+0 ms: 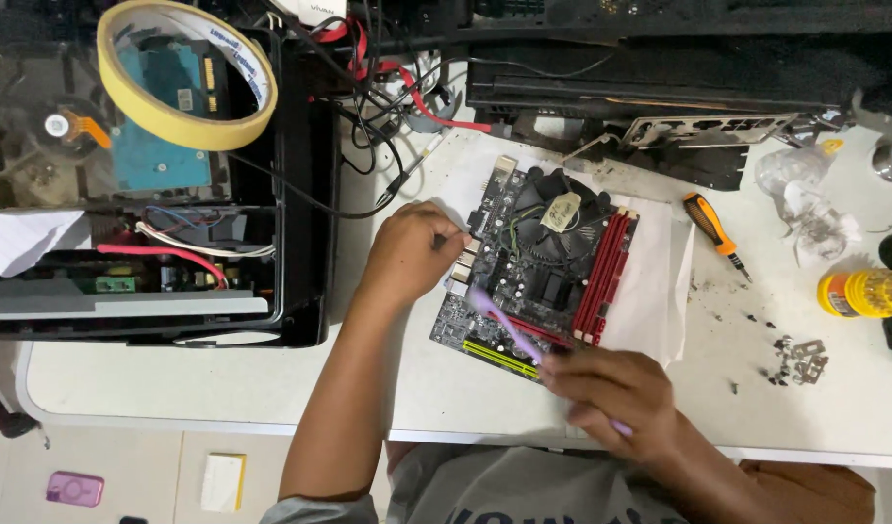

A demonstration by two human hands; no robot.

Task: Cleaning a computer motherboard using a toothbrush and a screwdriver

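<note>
A dark motherboard (pixel 524 291) with red memory slots and a round black cooler fan (pixel 562 225) lies on a white sheet on the table. My left hand (pixel 412 250) rests on the board's left edge, fingers curled against it. My right hand (pixel 616 393) is below the board and grips a thin purple brush-like tool (pixel 504 323), blurred, whose tip lies over the board's lower left part.
An open black computer case (pixel 291 194) with a blue drive and a roll of yellow tape (pixel 186 73) stands at left. An orange-handled screwdriver (pixel 713 231), a yellow bottle (pixel 865 293), loose screws (pixel 800 361) and dirt lie right. Cables tangle at the back.
</note>
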